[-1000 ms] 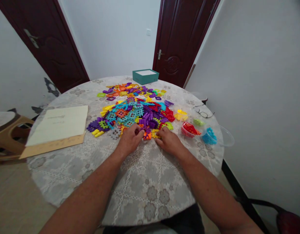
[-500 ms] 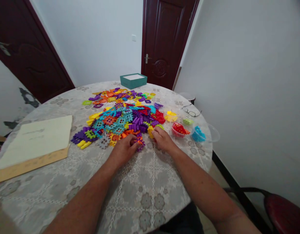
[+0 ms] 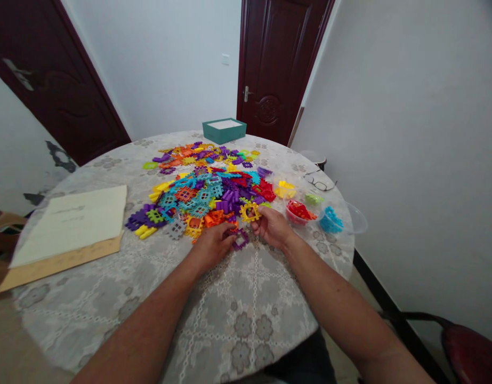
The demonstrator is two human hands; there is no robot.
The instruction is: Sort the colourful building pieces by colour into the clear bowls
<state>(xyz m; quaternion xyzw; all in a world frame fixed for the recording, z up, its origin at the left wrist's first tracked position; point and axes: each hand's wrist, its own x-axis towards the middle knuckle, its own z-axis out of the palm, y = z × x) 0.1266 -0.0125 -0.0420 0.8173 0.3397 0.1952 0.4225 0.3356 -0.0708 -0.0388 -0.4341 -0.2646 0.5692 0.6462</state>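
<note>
In the head view my right hand (image 3: 272, 226) pinches a yellow square building block (image 3: 250, 212) with a round hole and toothed edges, raised a little above the table and tilted to face me. My left hand (image 3: 216, 242) is closed at the front of the pile, its thumb and fingers on the edge of a purple square building block (image 3: 241, 240) with an open middle. Orange pieces (image 3: 214, 217) lie just beyond the left fingers. The large heap of mixed building blocks (image 3: 201, 200) spreads behind both hands, with purple, turquoise, red and yellow pieces.
A second pile of blocks (image 3: 190, 156) lies farther back, before a green box (image 3: 224, 131). To the right stand clear bowls holding red pieces (image 3: 299, 210), blue pieces (image 3: 331, 220) and yellow pieces (image 3: 284, 189), with glasses (image 3: 321, 185) behind. Paper sheets (image 3: 70, 224) lie left.
My right hand has turned the yellow block so its round hole faces me. The purple block at my left fingers shows more fully. The whole view has shifted slightly.
</note>
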